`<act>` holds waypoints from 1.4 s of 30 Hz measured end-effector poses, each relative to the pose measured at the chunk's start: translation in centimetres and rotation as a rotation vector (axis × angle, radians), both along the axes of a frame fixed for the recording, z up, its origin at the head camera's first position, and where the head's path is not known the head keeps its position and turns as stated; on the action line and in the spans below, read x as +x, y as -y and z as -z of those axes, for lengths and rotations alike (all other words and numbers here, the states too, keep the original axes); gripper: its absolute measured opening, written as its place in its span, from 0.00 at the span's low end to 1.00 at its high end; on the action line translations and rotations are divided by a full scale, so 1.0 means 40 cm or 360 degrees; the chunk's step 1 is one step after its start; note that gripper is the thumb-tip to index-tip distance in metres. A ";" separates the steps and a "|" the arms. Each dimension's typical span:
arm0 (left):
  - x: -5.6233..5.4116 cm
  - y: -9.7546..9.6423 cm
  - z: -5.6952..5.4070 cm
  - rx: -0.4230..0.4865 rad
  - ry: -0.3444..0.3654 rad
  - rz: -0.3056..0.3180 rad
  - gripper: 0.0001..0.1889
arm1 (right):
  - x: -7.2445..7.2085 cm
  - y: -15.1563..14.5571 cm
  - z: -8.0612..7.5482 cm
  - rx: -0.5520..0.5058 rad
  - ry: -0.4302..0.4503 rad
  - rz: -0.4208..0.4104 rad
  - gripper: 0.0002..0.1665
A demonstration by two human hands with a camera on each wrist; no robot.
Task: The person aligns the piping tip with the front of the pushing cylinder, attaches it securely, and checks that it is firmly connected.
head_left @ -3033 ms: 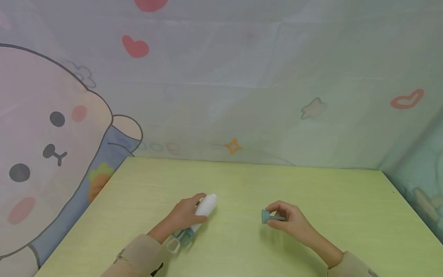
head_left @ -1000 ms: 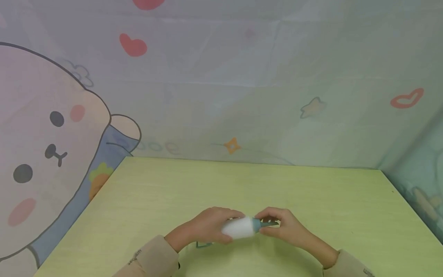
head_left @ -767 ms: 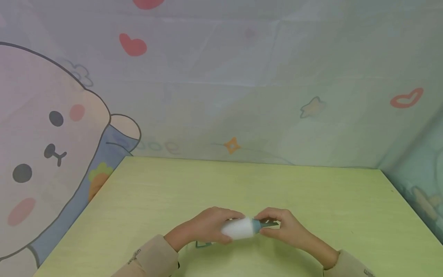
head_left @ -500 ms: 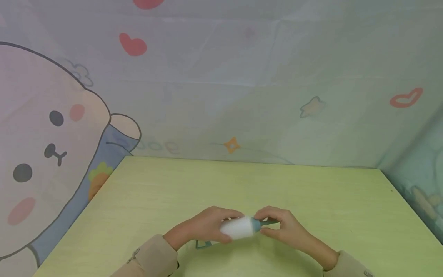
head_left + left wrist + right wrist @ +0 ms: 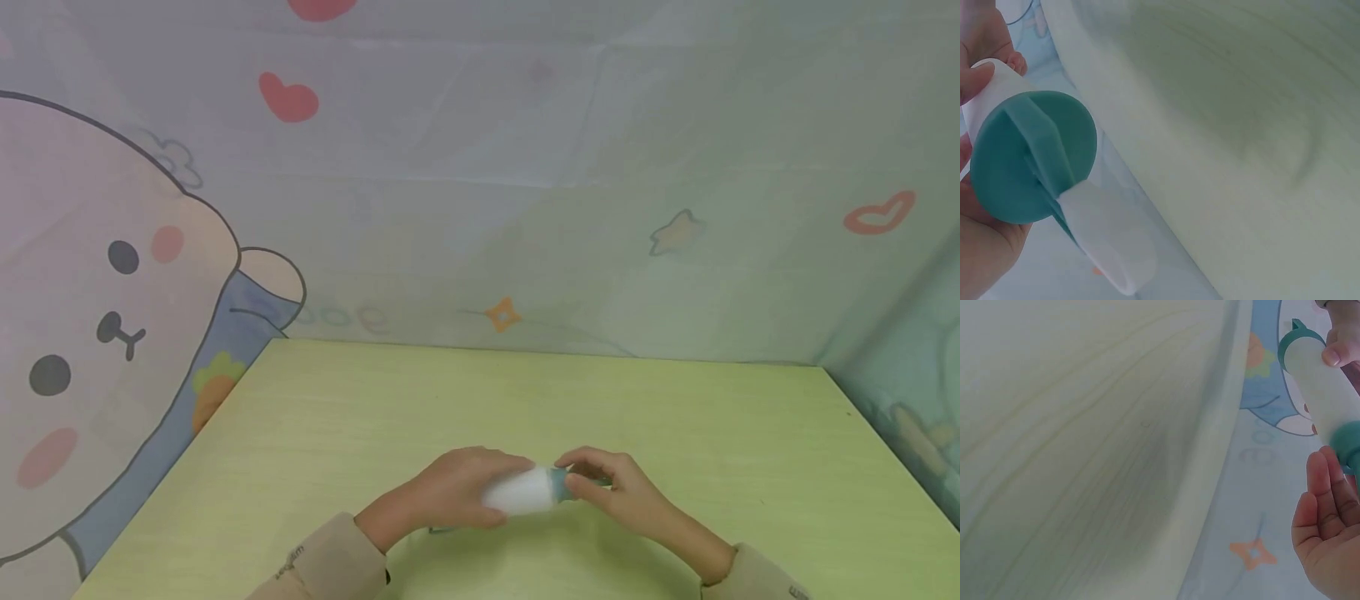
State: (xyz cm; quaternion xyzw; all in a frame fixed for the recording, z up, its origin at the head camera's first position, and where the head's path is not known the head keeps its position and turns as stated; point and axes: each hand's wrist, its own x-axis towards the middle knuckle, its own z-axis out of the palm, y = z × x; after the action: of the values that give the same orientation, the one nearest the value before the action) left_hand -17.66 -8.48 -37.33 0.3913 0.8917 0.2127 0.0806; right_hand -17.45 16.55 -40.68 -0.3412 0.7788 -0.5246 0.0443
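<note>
My left hand (image 5: 461, 492) grips a white tube (image 5: 521, 492) with teal ends, somewhat like a large syringe, held sideways above the table. In the left wrist view, its rear end shows a teal disc (image 5: 991, 169) with a teal bar and a white loop (image 5: 1110, 237). A teal nozzle cap (image 5: 560, 484) with a thin stem sits against the tube's right end. My right hand (image 5: 622, 492) pinches this cap with thumb and fingers; its fingertips touch the cap in the right wrist view, where the thumb is mostly hidden. Whether cap and tube are fastened cannot be told.
A light green table (image 5: 375, 400) spreads under both hands. Behind it hangs a pale cloth (image 5: 465, 167) printed with hearts, stars and a large cartoon animal at the left. Another part of the cloth borders the table's right edge.
Three seconds ago the tube and the cap were apart, one in each hand. The left hand has since brought the tube rightward to the cap. Lately the right thumb has moved over the cap.
</note>
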 end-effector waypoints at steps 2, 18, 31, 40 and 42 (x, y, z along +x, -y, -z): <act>0.001 -0.001 0.000 -0.0019 -0.0043 -0.0003 0.30 | 0.000 -0.001 -0.002 -0.0014 0.0042 -0.0015 0.13; 0.003 -0.002 0.001 -0.0002 -0.0211 0.0019 0.29 | -0.011 -0.005 -0.006 0.0050 0.0120 -0.0035 0.09; 0.006 -0.007 -0.001 -0.0030 -0.0242 0.0009 0.30 | -0.014 -0.006 0.003 0.0039 0.0124 0.0022 0.17; 0.001 -0.004 -0.001 -0.0011 -0.0194 0.0000 0.30 | -0.006 0.006 -0.001 -0.0058 -0.0094 0.0000 0.17; 0.002 -0.004 -0.002 -0.0009 -0.0194 0.0002 0.30 | -0.007 0.008 0.000 -0.0073 -0.0121 0.0004 0.15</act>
State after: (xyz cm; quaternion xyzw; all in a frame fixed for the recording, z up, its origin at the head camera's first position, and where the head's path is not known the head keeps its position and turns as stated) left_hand -17.59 -8.31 -37.24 0.4038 0.8953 0.1861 0.0274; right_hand -17.71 16.24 -40.66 -0.3607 0.7682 -0.5289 0.0061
